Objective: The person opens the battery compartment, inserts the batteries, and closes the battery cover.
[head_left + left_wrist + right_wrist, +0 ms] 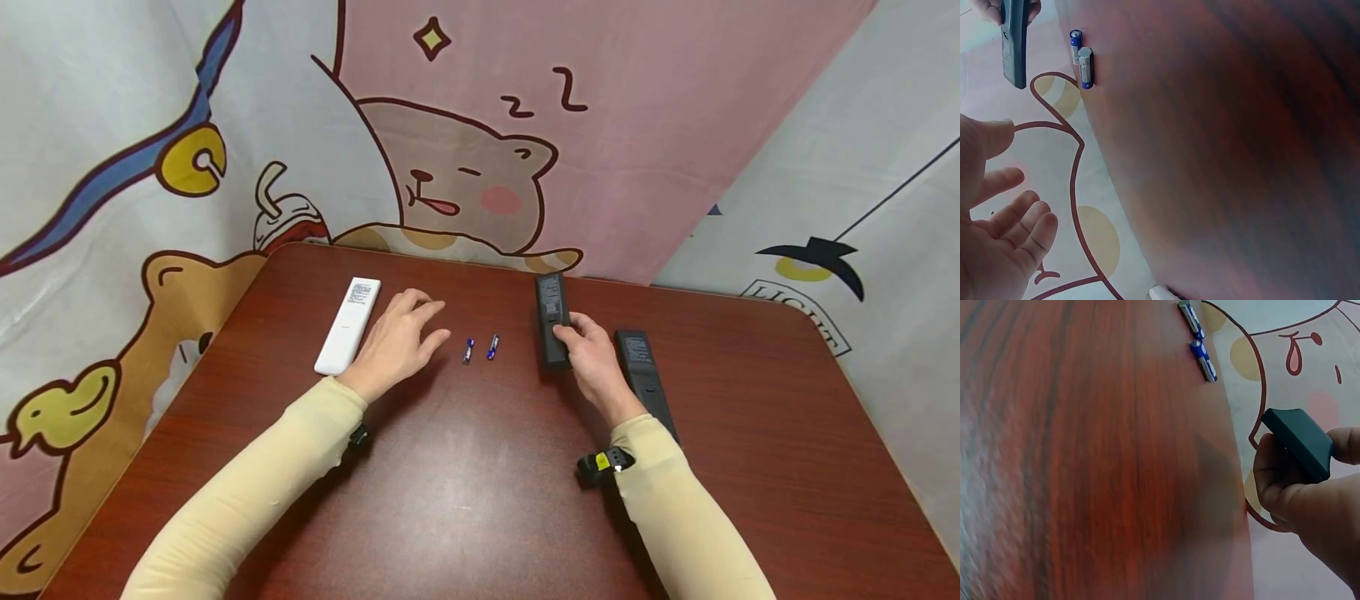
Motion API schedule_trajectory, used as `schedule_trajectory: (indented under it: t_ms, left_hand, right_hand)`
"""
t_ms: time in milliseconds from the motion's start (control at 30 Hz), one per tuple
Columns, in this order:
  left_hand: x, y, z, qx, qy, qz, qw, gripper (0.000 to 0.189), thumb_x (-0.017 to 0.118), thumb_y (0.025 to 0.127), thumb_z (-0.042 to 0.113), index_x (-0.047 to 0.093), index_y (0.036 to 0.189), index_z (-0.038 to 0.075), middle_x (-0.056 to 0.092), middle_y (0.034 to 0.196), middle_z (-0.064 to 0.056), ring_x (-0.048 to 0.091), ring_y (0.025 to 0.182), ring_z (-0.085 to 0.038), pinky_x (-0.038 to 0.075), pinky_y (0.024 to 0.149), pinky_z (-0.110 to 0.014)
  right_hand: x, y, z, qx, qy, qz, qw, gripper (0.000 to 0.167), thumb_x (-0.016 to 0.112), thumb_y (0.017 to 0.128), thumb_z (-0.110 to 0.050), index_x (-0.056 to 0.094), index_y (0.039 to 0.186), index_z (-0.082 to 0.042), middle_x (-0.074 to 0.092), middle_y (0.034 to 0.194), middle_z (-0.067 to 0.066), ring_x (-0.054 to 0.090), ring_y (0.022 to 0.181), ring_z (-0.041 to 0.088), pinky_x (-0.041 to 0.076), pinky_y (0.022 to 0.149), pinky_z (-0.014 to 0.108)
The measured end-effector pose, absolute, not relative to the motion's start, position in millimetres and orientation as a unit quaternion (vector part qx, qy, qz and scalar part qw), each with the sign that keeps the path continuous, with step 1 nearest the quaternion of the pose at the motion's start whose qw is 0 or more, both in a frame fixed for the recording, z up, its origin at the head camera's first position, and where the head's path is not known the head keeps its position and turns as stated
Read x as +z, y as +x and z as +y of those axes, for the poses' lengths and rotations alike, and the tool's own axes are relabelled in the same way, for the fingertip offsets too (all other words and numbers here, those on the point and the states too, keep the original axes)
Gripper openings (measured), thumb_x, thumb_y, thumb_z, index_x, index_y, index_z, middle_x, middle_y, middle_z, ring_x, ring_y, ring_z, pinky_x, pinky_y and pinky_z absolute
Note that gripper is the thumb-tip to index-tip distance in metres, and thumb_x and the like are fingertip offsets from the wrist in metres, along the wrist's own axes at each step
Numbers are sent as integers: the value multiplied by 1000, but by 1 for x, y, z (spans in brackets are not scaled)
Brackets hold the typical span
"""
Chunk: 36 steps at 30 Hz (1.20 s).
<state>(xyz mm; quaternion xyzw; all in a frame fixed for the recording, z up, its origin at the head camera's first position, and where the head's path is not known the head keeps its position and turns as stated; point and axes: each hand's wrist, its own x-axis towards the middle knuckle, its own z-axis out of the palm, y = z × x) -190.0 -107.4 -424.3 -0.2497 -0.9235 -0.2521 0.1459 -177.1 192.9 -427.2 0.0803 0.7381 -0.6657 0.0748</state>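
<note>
A black remote control (551, 308) is in my right hand (596, 362), thumb on its labelled back and fingers curled round beneath. The right wrist view shows one end of that remote (1300, 440) between thumb and fingers. My left hand (397, 342) hovers with relaxed, spread fingers and holds nothing, beside a white remote control (348, 325) lying on the table. Its palm and loosely bent fingers show in the left wrist view. Two small blue batteries, a left one (468, 350) and a right one (492, 347), lie on the table between my hands.
A second black remote control (647, 379) lies to the right, partly hidden by my right forearm. The brown wooden table (465, 500) ends at the back against a printed cartoon curtain (480, 183).
</note>
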Motion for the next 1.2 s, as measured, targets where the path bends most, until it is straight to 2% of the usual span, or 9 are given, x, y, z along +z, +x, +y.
schedule_trajectory:
  t_ms: [333,567,800,1033,1200]
  left_hand:
    - [-426,-189,-112,-241,-256,-923,155,45,76,95,24,67,132,0,59,126,-18,56,115,-36,50,96,-47]
    - [-425,-189,-113,-234,-251,-928,147,45,75,96,24,67,133,1,59,126,-16,56,116,-34,49,99,-46]
    - [-425,-188,-114,-232,-253,-927,148,44,76,95,23,67,132,1,59,125,-17,56,114,-34,49,98,-45]
    - [-426,-185,-114,-224,-263,-926,152,46,76,95,24,67,132,0,60,126,-17,56,114,-35,49,98,-46]
    - [-425,-183,-113,-212,-273,-926,153,47,77,94,25,66,133,0,61,126,-18,57,113,-35,49,98,-46]
  right_hand:
    - [-431,-185,206,-617,99,777,77,42,50,107,-16,47,144,5,55,124,17,58,93,14,52,76,21]
    - [-431,-189,212,-573,104,809,85,44,50,108,-17,46,146,4,54,127,19,57,98,18,49,77,22]
    - [-431,-194,213,-524,107,840,95,44,47,109,-17,46,146,5,55,129,22,56,104,25,48,83,30]
    - [-432,-199,217,-489,109,861,91,43,47,109,-17,46,145,7,55,123,21,54,104,29,47,85,36]
    - [-434,-201,221,-480,121,864,94,42,48,109,-18,47,143,7,54,120,20,53,102,29,47,82,35]
